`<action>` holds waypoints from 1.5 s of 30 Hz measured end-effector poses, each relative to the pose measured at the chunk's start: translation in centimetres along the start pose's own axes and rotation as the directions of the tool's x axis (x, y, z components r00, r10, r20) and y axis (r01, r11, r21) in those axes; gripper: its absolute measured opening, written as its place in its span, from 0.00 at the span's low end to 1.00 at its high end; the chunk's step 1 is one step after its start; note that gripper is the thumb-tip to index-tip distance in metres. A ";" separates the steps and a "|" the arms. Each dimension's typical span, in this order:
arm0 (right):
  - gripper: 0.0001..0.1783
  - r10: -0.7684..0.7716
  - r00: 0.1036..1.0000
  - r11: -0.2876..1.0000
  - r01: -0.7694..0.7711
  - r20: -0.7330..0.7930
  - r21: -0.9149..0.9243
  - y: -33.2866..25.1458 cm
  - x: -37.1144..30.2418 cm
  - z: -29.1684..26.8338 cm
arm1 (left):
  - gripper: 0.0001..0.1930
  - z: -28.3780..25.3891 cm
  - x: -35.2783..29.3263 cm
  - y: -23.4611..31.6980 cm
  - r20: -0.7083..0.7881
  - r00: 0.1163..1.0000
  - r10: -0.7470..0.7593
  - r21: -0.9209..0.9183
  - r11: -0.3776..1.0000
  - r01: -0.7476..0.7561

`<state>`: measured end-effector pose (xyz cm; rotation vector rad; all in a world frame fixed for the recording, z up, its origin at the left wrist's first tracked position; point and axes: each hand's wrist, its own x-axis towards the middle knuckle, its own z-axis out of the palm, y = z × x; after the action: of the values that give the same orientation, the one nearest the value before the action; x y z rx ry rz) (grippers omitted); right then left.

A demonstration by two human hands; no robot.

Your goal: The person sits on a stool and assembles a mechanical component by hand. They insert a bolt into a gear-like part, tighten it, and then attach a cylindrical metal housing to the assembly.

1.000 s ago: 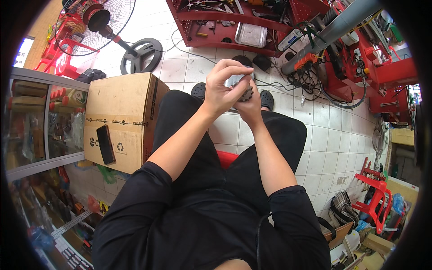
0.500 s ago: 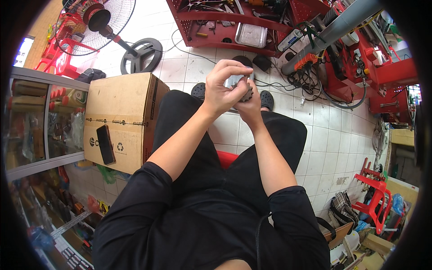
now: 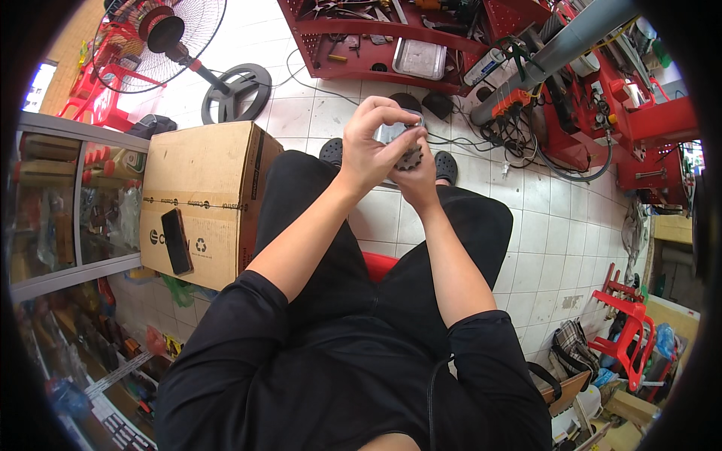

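A dark toothed metal gear point(image 3: 409, 158) lies in my right hand point(image 3: 418, 183), whose fingers are closed round it above the gap between my knees. My left hand point(image 3: 367, 146) is curled just beside and above the gear. Its thumb and forefinger come together near the far side; whatever small thing they may pinch there is too small to make out. Behind the fingers shows a silvery tray-like thing point(image 3: 389, 133), mostly hidden by both hands.
On my left a cardboard box point(image 3: 197, 161) bears a black phone point(image 3: 177, 241), beside a glass cabinet point(image 3: 79, 203). A fan base point(image 3: 236, 92) and a red tool cart point(image 3: 361, 56) stand ahead. Cables point(image 3: 489, 143) run over the tiles. A red stool point(image 3: 628, 331) is at right.
My left thumb has shifted up and outward, off the gear, so more of its teeth show. Both forearms stay nearly where they were.
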<state>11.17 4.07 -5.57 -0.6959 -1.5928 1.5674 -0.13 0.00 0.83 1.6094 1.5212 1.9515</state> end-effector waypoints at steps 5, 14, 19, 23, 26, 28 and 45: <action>0.24 0.010 0.999 1.000 -0.010 0.033 0.006 1.0 0.2 -0.4 | 0.12 0.3 0.0 -0.1 0.009 0.994 -0.105 -0.190 0.976 0.105; 0.23 0.005 1.000 0.998 -0.005 0.002 0.059 0.3 0.2 0.0 | 0.14 0.0 -0.1 -0.1 0.072 0.996 -0.058 -0.069 0.996 0.063; 0.24 0.036 0.999 0.999 -0.036 -0.009 0.023 0.9 0.1 -0.3 | 0.14 0.0 -0.2 0.0 0.057 0.998 -0.013 -0.125 0.992 0.020; 0.23 0.020 1.000 0.999 -0.020 -0.002 0.046 0.9 0.3 -0.2 | 0.16 -0.4 -0.4 -0.9 0.105 0.994 -0.015 -0.027 0.999 0.018; 0.23 -0.022 0.999 1.000 0.023 -0.045 0.007 1.1 0.2 -0.4 | 0.15 0.2 -0.4 -0.2 0.076 0.970 -0.230 -0.228 0.943 0.242; 0.24 0.003 1.000 0.998 -0.002 -0.020 0.068 1.2 0.3 -0.4 | 0.15 0.3 -0.1 -0.2 0.053 0.975 -0.216 -0.274 0.936 0.222; 0.26 0.038 0.991 0.964 -0.002 -0.131 0.265 1.3 1.1 -2.4 | 0.49 1.2 -3.3 -6.2 0.631 0.699 -0.336 -0.383 0.649 0.657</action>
<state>12.40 6.43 -6.84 -0.6575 -1.2518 1.6723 -0.52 1.28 -6.18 1.0998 0.8793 1.3137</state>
